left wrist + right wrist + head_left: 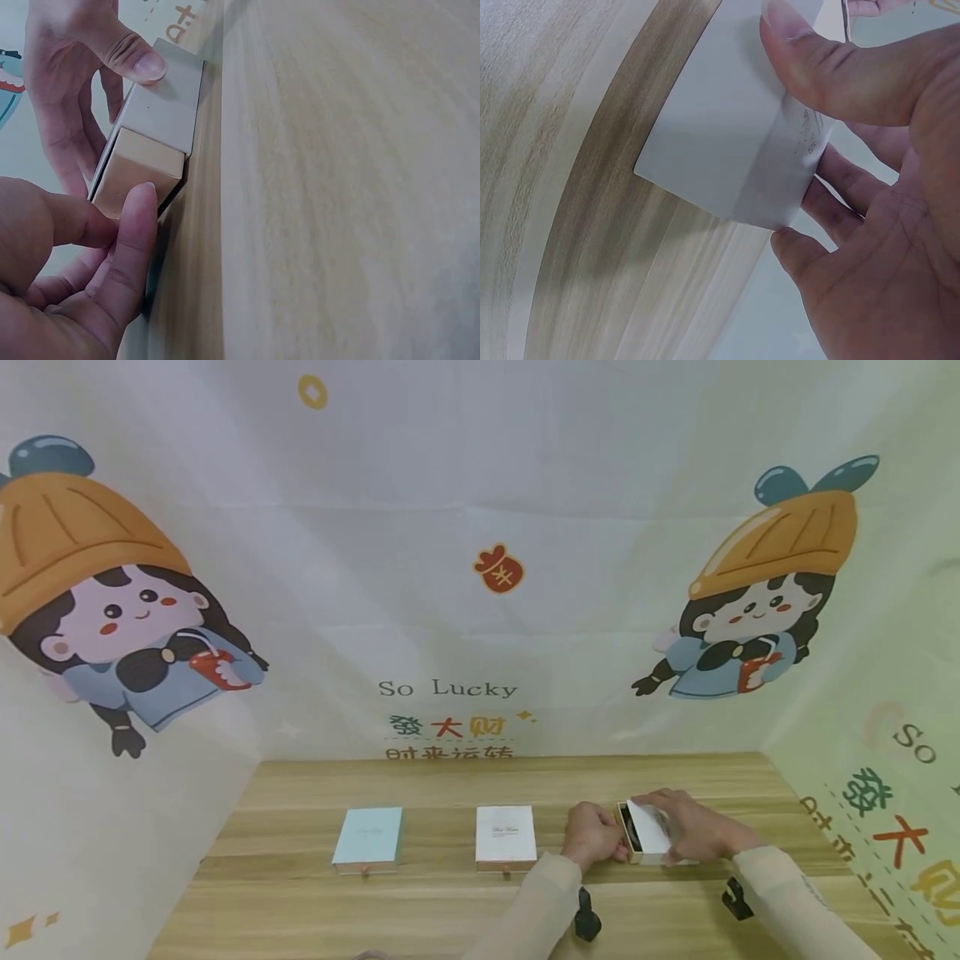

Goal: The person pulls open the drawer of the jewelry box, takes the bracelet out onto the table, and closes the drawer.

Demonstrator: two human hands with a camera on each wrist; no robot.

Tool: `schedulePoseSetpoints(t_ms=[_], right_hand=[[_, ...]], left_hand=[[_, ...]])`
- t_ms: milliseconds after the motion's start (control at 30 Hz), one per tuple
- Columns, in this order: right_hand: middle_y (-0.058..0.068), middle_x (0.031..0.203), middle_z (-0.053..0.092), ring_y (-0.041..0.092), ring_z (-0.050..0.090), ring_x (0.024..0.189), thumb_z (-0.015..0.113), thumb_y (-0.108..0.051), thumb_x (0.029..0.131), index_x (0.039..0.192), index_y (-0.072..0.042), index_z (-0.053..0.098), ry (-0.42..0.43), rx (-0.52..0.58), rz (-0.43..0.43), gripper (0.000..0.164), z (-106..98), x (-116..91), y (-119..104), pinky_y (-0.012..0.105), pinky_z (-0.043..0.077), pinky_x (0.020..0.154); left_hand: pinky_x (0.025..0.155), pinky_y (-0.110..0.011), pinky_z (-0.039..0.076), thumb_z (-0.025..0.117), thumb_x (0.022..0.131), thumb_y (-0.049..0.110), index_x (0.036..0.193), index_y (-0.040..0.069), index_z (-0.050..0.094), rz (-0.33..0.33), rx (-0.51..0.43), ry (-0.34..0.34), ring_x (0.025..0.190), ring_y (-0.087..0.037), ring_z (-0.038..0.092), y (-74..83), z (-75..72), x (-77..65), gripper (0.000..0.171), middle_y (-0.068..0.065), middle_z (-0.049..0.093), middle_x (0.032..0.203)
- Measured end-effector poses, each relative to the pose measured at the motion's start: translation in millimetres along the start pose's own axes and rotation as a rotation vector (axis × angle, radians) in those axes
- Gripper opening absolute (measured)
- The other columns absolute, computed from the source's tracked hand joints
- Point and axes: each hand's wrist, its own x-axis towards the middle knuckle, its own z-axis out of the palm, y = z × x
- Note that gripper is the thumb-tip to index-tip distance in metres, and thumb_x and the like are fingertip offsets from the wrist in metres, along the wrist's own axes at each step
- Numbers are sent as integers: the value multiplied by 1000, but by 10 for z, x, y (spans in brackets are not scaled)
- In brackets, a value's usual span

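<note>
At the right of the table, in the head view, a white drawer-style box (649, 830) stands a little way open on its left side. Its tan inner drawer (141, 166) sticks out of the white sleeve (160, 105), and something dark shows inside the gap. My left hand (592, 835) pinches the drawer's end face between thumb and finger; any pull tab there is hidden. Around the sleeve, my right hand (693, 827) grips with its thumb on one side and fingers on the opposite side, as the right wrist view also shows.
Left of my hands lies another white box (506, 835) with a small tab at its front. Farther left is a pale turquoise box (369, 837) with a similar tab. A printed cloth (420, 593) walls in the wooden table (420, 910) at the back and sides.
</note>
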Motion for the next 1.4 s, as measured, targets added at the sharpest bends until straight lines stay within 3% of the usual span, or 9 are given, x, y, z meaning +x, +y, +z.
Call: schedulePoseSetpoints(t_ms=[333,667,900,1167,1400], right_hand=[[27,144,52,42,51,122,89,-4,62,145,-3,52,1,-4,-13,92,15,-6,7,57,52,91],[28,145,50,44,50,124,89,-3,63,145,-4,52,1,-11,-4,91,22,5,15,60,50,94],[29,147,48,44,50,124,89,-5,62,146,-6,52,1,-6,9,91,26,-11,19,60,51,93],[30,148,48,46,49,127,89,-5,62,146,-5,52,8,0,1,92,34,-24,4,63,49,96],[29,149,47,49,47,130,88,-4,63,147,-5,51,9,8,1,92,27,-32,3,65,47,97]], left_hand=[[46,-23,55,66,85,-11,69,4,60,-25,55,11,44,-14,66,10,-89,-6,23,-13,68,55],[44,-22,53,63,84,-12,65,6,58,-3,128,22,41,-11,63,14,-154,-9,26,-9,66,51],[38,-15,41,62,79,-15,58,9,55,-15,212,27,38,-7,58,41,-175,-68,32,-5,63,46],[38,-17,44,63,79,-14,55,9,54,-3,242,29,37,-7,58,18,-195,-59,34,-4,62,45],[36,-14,38,62,80,-13,53,9,55,0,268,25,36,-7,58,2,-223,-42,36,-3,63,45]])
